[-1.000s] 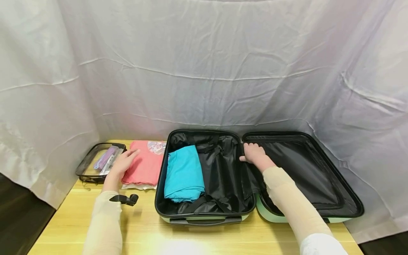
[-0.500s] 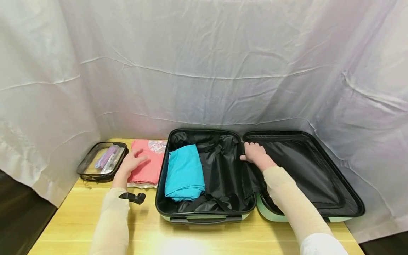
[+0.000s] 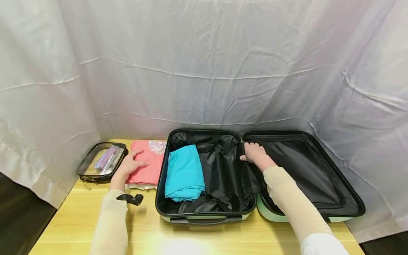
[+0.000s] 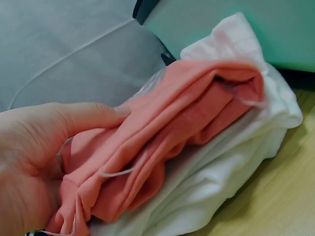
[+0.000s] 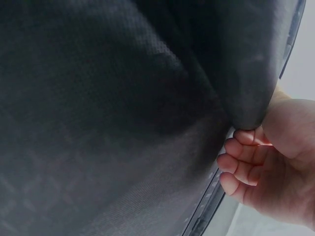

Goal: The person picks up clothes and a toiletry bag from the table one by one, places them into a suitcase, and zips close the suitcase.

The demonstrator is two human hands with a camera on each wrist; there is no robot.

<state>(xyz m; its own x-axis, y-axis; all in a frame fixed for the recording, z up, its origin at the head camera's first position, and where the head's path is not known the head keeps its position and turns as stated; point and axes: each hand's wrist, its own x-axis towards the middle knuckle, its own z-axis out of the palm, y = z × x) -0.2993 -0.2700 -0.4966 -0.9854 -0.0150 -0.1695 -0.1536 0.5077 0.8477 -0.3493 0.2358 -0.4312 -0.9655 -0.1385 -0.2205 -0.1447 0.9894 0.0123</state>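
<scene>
Nine o'clock of suitcase (image 3: 205,215): coral top (image 3: 153,162)—folded, rumpled; my left hand (image 3: 129,165) touches it, grip unclear—right hand (image 3: 254,153) pinches black lining (image 5: 123,98).

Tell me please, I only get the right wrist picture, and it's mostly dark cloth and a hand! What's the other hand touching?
Observer: The left hand has its thumb resting on a folded coral garment.

Operator: Ooh! And is anything colourful inside the thing my dark cloth belongs to?

Observer: Yes, a folded turquoise cloth lies in the open suitcase, in the half on the person's left.
</scene>
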